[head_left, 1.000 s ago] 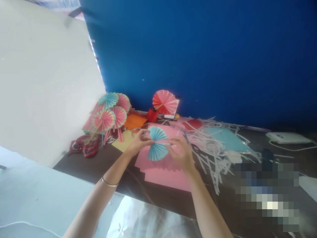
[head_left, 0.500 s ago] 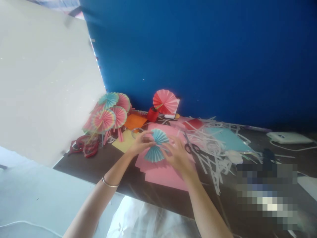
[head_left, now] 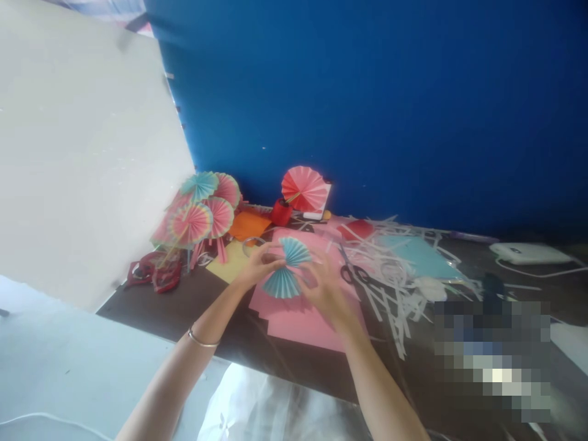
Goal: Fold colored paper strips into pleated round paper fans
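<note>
A light blue pleated paper fan [head_left: 282,283] is spread in two halves, upper and lower, joined at a narrow middle. My left hand [head_left: 260,264] pinches it from the left near the centre. From the right, my right hand [head_left: 324,285] has thumb and fingers closed on its edge by the middle. Beneath the fan lie overlapping pink paper sheets [head_left: 305,331]. A pair of scissors [head_left: 354,273] with dark handles rests just right of my right hand. Left of the fan are a yellow sheet [head_left: 225,262] and a roll of clear tape [head_left: 252,246].
Finished pink and blue paper fans [head_left: 190,222] stand at the back left, above a red plastic bag [head_left: 160,271]. A red fan [head_left: 303,188] stands in a red holder [head_left: 281,212]. White paper strips [head_left: 390,288] litter the right side. A blue wall [head_left: 367,110] closes the back.
The fan's lower half has swung slightly left and its pleats look wider spread. Both hands keep their hold on it, and the view has shifted slightly.
</note>
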Demonstrator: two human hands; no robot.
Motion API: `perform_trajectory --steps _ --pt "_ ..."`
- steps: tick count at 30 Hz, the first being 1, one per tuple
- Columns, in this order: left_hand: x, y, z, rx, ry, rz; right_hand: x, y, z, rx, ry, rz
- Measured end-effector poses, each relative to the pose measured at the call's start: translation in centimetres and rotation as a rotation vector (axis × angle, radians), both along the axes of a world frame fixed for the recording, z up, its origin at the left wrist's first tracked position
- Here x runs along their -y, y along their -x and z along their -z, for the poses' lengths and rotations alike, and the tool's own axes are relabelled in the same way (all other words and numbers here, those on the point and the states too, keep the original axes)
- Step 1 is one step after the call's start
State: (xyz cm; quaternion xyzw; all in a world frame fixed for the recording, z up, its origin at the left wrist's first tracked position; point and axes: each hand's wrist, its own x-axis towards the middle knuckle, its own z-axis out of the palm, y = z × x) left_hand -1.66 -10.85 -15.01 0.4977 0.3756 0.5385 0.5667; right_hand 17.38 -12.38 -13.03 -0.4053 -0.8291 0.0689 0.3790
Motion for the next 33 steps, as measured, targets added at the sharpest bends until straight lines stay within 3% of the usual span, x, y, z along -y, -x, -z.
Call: perform_trajectory --steps 7,19,33 --pt "0.0 -0.1 -0.1 -0.053 -0.012 -0.02 -0.3 0.2 0.6 -0.005 0.026 0.02" --pt "0.3 -0.2 0.0 -0.114 -0.015 0.049 -0.5 0.4 1.0 0.016 -0.156 0.077" --pt "0.7 -1.3 -0.2 -0.021 0.007 0.061 -0.3 0.6 1.1 0.052 -0.238 0.079"
